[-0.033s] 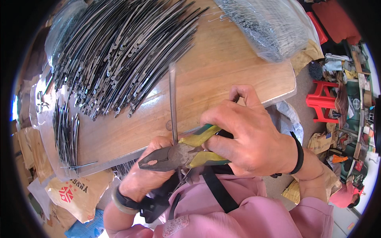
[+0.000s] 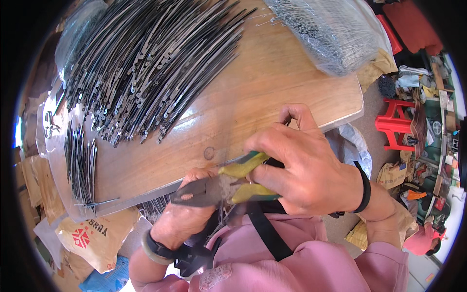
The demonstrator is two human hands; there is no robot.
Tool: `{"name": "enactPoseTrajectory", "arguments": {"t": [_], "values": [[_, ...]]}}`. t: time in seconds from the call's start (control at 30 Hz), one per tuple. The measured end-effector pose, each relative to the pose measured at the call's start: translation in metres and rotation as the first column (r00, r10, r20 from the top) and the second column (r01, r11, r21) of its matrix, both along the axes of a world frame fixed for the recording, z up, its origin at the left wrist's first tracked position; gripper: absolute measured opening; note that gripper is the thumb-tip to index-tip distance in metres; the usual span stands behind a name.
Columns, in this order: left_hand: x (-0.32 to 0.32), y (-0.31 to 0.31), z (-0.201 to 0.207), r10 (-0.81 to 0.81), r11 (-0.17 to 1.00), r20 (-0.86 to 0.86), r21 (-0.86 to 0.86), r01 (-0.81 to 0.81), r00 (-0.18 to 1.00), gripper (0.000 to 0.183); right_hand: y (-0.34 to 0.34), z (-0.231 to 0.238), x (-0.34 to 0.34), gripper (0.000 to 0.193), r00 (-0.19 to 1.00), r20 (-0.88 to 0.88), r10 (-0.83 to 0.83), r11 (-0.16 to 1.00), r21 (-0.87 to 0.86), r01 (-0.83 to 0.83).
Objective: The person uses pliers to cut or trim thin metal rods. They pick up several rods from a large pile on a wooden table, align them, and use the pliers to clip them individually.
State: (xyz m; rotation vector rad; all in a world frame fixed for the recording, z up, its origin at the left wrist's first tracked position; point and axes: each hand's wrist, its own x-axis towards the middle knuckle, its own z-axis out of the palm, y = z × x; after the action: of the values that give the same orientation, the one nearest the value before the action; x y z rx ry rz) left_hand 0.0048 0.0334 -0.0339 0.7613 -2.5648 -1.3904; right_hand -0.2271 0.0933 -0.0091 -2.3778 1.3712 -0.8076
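Note:
My right hand is closed around the handles of a pair of pliers with yellow-and-green grips and dark metal jaws. The jaws point left, over my left hand. That hand is curled under the pliers' head, its fingers partly covered. It seems to hold a thin metal strip, smeared by motion; only a faint streak of it shows above the pliers. On the table a large heap of long dark strips with small metal ends lies beyond my hands.
A smaller bundle of thin dark strips lies at the table's left edge. Clear plastic wrap holds many thin wires at the far right. A paper sack stands at lower left, a red stool on the floor at right.
The upright metal strip, sharp a moment before, is now a faint blur and seems to have shifted right. My left hand has moved slightly; my right hand and the pliers hold nearly still.

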Motion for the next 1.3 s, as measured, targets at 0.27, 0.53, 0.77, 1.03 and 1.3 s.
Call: {"name": "enactPoseTrajectory", "arguments": {"t": [0.27,0.53,0.77,1.03,1.3], "values": [[-0.010,0.026,0.004,0.750,0.031,0.094,0.984,-0.177,0.655,0.019,0.010,0.009,-0.018,0.024,0.980,-0.006,-0.197,0.972,0.130,0.196],[-0.012,0.034,0.012,0.754,0.514,-0.202,0.774,-0.369,0.625,0.005,0.021,0.005,-0.012,0.031,0.976,0.195,-0.098,0.879,0.476,-0.006],[-0.015,0.031,0.005,0.755,0.537,-0.146,0.698,-0.474,0.639,0.006,0.022,-0.005,-0.002,0.032,0.998,0.050,0.033,0.922,0.385,-0.050],[-0.003,0.004,0.022,0.844,0.413,-0.132,0.778,-0.474,0.519,0.008,-0.014,-0.005,0.013,0.034,0.990,0.138,-0.010,0.958,0.286,-0.030],[-0.014,-0.003,0.010,0.963,0.198,-0.175,0.976,-0.094,0.207,0.016,-0.016,-0.009,0.054,0.030,0.943,0.284,-0.171,0.945,0.319,0.075]]}}
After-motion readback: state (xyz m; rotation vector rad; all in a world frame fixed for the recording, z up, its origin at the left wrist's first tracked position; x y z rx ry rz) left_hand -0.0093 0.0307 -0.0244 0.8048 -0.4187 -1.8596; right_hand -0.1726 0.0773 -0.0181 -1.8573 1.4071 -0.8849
